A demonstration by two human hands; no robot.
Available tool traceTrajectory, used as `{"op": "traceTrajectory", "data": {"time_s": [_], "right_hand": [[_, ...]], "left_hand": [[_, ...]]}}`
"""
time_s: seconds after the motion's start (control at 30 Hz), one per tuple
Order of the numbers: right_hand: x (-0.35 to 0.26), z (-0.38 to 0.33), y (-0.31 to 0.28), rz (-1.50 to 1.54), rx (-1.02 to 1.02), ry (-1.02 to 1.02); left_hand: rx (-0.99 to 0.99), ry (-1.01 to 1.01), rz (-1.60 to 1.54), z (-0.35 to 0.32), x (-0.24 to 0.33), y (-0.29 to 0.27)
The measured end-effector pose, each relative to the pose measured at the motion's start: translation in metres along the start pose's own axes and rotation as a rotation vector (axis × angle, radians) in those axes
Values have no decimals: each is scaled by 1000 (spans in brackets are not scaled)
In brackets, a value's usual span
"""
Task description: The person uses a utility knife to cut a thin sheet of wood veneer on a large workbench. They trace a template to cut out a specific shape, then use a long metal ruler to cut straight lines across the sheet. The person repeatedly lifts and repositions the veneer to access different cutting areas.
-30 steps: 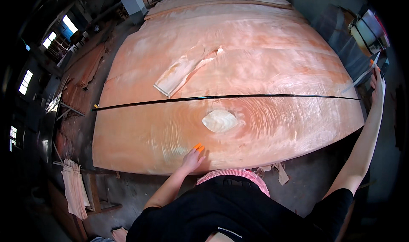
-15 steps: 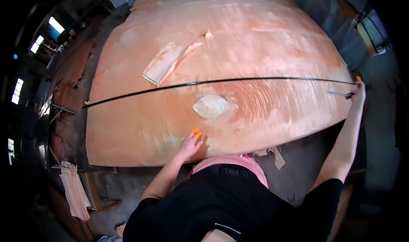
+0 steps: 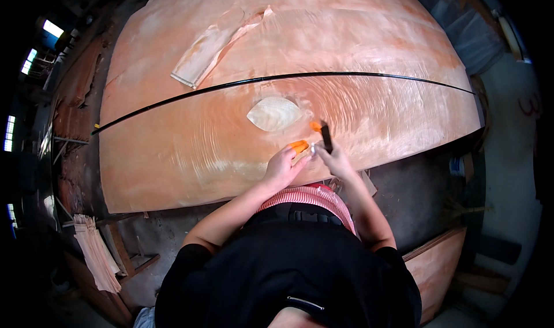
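A large sheet of reddish wood veneer point(image 3: 173, 172) lies in front of me, with a pale leaf-shaped patch point(image 3: 274, 113) near its middle. My left hand point(image 3: 283, 167) is over the sheet's near part, orange covers on its fingertips. Its thumb and fingers look apart. Close beside it, my right hand point(image 3: 337, 159) grips a dark-handled knife point(image 3: 326, 137); an orange cover shows on one of its fingers. Something small and whitish point(image 3: 313, 149) shows between the hands, too blurred to name. A long black strip point(image 3: 254, 80) crosses the sheet beyond the patch.
A loose, curled veneer piece point(image 3: 202, 54) rests on the sheet beyond the strip. Veneer scraps point(image 3: 95, 253) hang over a wooden frame at the lower left. A reddish board point(image 3: 441, 264) leans at the lower right. Plastic sheeting point(image 3: 467, 28) is at the far right.
My right hand has come away from the strip's right end to the middle, bringing the knife. My left hand has shifted right toward it. The view has moved, so the sheet appears higher.
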State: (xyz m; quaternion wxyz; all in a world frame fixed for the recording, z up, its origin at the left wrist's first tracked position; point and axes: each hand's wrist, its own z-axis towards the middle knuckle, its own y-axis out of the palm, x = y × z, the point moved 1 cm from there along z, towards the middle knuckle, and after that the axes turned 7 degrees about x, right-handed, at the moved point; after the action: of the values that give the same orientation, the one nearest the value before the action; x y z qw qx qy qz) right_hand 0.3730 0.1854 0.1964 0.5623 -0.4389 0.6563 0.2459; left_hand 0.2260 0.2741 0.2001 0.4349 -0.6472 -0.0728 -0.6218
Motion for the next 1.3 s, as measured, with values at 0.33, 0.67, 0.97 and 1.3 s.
{"op": "traceTrajectory", "data": {"time_s": [0.33,0.67,0.97,1.3], "right_hand": [[2,-11,54,44,133,-163],[-9,-28,63,-321,17,-11],[15,-11,39,42,110,360],[44,94,10,321,261,400]], "left_hand": [[360,354,65,-1,-1,-28],[221,-65,-254,14,-62,-54],[-84,125,345,57,-109,-28],[-253,261,528,97,-136,37]]}}
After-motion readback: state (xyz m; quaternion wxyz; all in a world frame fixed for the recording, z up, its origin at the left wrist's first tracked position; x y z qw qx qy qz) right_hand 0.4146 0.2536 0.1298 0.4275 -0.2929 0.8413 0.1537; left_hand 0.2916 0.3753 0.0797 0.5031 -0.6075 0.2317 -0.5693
